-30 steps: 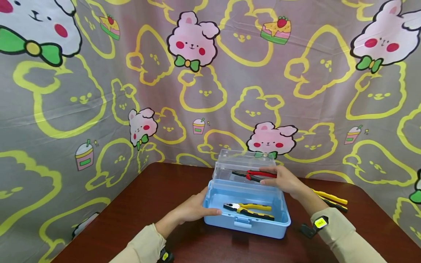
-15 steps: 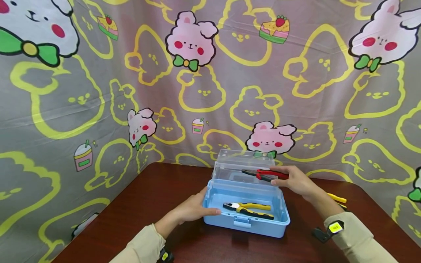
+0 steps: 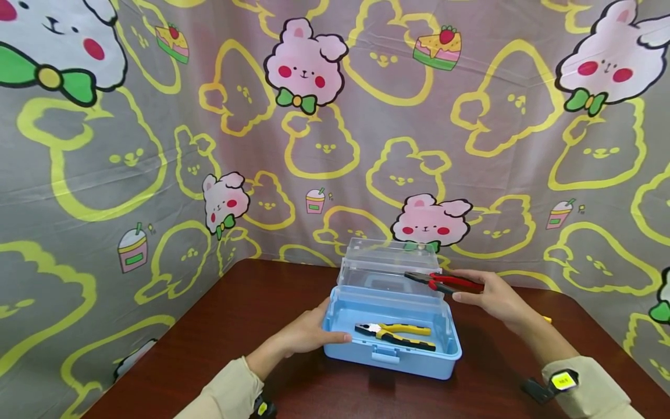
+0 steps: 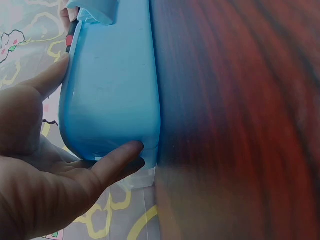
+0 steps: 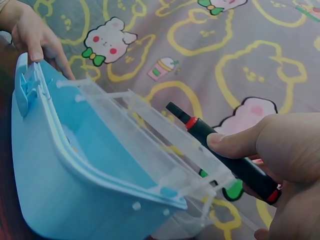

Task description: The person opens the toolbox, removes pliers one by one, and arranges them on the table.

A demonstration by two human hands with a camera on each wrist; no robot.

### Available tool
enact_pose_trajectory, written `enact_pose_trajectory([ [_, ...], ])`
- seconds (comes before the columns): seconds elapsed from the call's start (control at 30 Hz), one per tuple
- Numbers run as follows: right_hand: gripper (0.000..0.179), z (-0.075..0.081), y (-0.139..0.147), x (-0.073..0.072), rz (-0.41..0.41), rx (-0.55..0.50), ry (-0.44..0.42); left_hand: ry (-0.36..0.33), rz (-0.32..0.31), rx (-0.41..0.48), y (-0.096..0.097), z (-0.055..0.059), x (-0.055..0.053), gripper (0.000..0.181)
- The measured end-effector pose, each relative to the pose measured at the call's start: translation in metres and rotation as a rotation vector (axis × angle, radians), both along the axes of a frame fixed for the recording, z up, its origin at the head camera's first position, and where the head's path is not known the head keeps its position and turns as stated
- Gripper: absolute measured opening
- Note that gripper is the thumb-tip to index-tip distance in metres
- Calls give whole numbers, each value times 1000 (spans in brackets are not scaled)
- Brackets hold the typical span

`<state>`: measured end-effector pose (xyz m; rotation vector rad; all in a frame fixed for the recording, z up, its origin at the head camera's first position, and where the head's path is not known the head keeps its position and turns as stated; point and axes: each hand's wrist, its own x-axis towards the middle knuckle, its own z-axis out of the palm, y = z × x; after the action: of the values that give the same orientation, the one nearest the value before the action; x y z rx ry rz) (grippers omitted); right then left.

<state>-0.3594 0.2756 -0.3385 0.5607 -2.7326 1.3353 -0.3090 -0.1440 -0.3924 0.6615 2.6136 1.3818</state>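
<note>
Writing: yellow label on my right wrist, characters too small to read. Count: two pliers, one box, one lid. Right hand: thumb and fingers pinching red-and-black pliers by handles; pliers raised left of hand, nose overlapping clear lid in head view. Left hand: thumb and fingers spread, resting against near corner of blue box. Yellow-and-black pliers: inside box, right of left hand. One yellow tip: right of right hand, remainder hidden.
</note>
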Motion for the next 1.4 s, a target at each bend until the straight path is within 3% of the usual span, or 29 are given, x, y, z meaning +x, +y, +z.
enact_pose_trajectory([
  [0.33,74,-9,33,12,-98,20,13,-1,23,-14,1,0,2,109],
  [0.77,74,-33,82,16,-184,22,23,-2,31,-22,0,0,2,111],
  [1.23,73,-66,111,7,-177,5,-67,8,21,-27,0,0,1,110],
  [1.4,82,-72,114,3,-180,25,-136,4,23,-24,0,0,2,110],
])
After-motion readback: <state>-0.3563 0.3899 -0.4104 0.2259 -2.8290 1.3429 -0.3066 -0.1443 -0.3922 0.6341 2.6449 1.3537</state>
